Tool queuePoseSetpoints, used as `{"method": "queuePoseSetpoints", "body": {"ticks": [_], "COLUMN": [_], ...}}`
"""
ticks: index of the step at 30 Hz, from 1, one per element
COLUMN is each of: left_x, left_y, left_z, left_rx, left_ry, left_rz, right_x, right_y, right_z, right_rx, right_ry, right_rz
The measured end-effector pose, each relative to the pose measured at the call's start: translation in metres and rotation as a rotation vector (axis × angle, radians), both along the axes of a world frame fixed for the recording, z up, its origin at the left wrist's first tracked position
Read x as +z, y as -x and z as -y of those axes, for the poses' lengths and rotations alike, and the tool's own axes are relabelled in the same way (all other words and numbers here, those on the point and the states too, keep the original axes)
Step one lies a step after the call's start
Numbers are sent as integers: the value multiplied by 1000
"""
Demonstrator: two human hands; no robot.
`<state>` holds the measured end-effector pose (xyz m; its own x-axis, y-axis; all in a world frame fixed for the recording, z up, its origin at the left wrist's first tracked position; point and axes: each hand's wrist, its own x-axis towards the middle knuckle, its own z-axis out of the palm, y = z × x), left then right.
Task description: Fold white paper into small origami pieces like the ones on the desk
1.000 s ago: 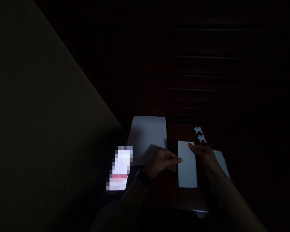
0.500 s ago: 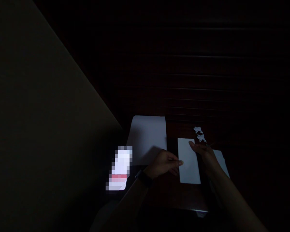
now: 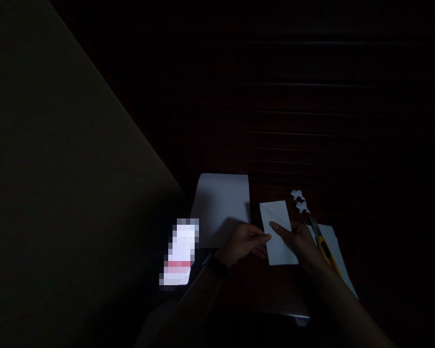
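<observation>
The left hand pinched the left edge of a white paper rectangle, its thumb on the upper face and the other fingers curled near and partly behind that edge. The right hand gripped the same piece from the right side, thumb laid flat across its face, with its other fingers mostly hidden. The paper rectangle sat between the two hands, over the dark table, slightly tilted, with a faint slanting line across its upper part. A dark wristband circled the left wrist. Just beyond the right hand, a yellow-handled cutter lay over some white paper, its blade pointing away toward a small cluster of folded paper pieces. Behind the left hand lay a larger white sheet, partly in shadow. To the left of that hand, a bright, blurred-out screen glowed near the sheet's lower corner. Farther out, a plain wall rose on the left, and dark panelling with thin pale lines stretched beyond the table.
</observation>
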<state>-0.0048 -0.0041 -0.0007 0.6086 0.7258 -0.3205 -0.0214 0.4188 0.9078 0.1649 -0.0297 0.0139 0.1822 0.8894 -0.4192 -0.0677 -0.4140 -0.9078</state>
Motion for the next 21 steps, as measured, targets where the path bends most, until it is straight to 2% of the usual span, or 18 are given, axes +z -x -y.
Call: {"method": "queuePoseSetpoints", "body": {"ticks": [7,12,16,21], "left_x": [0,0,-1,-5], "left_y": [-1,-1,-1,-1], "left_z": [2,3,4,5], "left_rx": [-10,-40,-102,-103], "left_ry": [13,42,89,94], "left_rz": [-35,-13,-1,-34], "right_x": [-8,-8,-6,-11], "right_y": [-3,-4,-6,-11], "right_z": [-2,-6,-8,-11], "right_rx": [-91,-174,-180,-175], "right_ry": [-15,17,15,-1], "right_rz": [152,86,81,61]}}
